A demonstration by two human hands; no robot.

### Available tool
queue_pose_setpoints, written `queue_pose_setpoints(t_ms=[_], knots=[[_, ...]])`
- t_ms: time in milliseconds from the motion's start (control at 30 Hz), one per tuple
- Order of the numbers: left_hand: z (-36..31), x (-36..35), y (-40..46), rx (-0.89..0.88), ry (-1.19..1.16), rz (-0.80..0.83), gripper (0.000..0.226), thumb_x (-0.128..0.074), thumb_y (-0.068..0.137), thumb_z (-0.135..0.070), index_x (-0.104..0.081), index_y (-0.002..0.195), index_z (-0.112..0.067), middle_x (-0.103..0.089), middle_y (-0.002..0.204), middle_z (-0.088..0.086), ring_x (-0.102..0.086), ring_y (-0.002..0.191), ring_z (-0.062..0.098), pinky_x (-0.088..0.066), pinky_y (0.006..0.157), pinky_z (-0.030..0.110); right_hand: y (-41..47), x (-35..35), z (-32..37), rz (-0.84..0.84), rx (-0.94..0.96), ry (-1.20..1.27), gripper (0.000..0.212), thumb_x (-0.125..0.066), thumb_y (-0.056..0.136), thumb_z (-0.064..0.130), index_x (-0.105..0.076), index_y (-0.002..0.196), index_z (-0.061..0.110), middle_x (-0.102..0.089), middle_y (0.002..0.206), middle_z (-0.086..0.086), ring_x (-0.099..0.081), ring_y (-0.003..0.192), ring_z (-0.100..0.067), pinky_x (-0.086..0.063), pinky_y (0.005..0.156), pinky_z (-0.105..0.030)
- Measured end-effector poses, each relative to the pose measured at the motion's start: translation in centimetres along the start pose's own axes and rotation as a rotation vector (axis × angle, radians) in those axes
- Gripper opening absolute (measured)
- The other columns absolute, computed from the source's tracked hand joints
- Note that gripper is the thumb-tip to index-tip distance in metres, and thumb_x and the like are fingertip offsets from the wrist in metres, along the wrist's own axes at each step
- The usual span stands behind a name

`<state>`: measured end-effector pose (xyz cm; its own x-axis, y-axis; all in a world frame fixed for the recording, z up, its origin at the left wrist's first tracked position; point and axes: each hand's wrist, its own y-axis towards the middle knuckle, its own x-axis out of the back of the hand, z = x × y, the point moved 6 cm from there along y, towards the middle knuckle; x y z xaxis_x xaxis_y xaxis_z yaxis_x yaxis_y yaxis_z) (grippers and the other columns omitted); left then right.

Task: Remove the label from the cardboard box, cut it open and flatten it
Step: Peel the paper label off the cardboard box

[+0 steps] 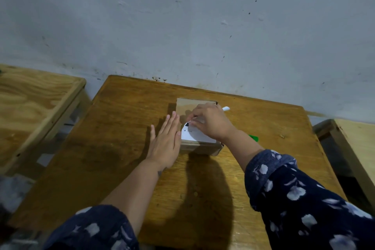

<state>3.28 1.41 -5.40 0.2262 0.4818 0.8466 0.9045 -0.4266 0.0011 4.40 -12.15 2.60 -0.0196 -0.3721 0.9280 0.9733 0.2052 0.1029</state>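
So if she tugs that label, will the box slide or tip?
Probably slide rather than tip: the cardboard box looks small, low and likely light. Her left hand braces its side flat while the right hand pinches the white label, which should hold it.

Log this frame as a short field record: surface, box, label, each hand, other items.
surface: wooden table against a wall
box: cardboard box, closed, resting on the table
label: white label on the box top, far-left corner lifting
left hand: left hand flat and open, pressed against the box's left side
right hand: right hand on top of the box, fingertips in a pinch grip at the label's corner
other items: white object and green object right of the box, partly hidden
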Motion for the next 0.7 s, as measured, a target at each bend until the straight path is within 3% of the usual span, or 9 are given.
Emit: queue_pose_setpoints(t_ms=[167, 500, 700], knots=[[-0.1, 0.1, 0.0, 0.005, 0.022, 0.021, 0.051, -0.010, 0.102, -0.035, 0.005, 0.151, -0.029, 0.013, 0.158, -0.014, 0.014, 0.143, 0.001, 0.009, 0.118, 0.048, -0.6, 0.5, -0.6, 0.003, -0.004, 0.046, 0.005, -0.067, 0.083, 0.022, -0.070, 0.079, 0.022, -0.068, 0.084, 0.001, -0.054, 0.084, -0.022, -0.043, 0.079, -0.042], [-0.5, 0.5, -0.1, 0.011, 0.097, 0.076, 0.053, -0.008, 0.102, -0.038, 0.008, 0.151, -0.027, 0.015, 0.158, -0.012, 0.015, 0.144, 0.004, 0.010, 0.117, 0.048, -1.7, 0.7, -1.6, 0.037, -0.030, 0.072, 0.005, -0.066, 0.084, 0.016, -0.070, 0.082, 0.017, -0.067, 0.087, 0.001, -0.058, 0.089, -0.022, -0.047, 0.083, -0.044], [-0.8, 0.4, -0.5, 0.027, -0.001, 0.082, 0.052, -0.008, 0.101, -0.041, 0.007, 0.150, -0.031, 0.015, 0.157, -0.015, 0.016, 0.142, 0.000, 0.010, 0.118, 0.048, -1.2, 1.3, -1.0, -0.009, -0.072, 0.042, 0.007, -0.066, 0.084, 0.026, -0.071, 0.085, 0.022, -0.068, 0.090, 0.003, -0.059, 0.090, -0.018, -0.045, 0.084, -0.039]])
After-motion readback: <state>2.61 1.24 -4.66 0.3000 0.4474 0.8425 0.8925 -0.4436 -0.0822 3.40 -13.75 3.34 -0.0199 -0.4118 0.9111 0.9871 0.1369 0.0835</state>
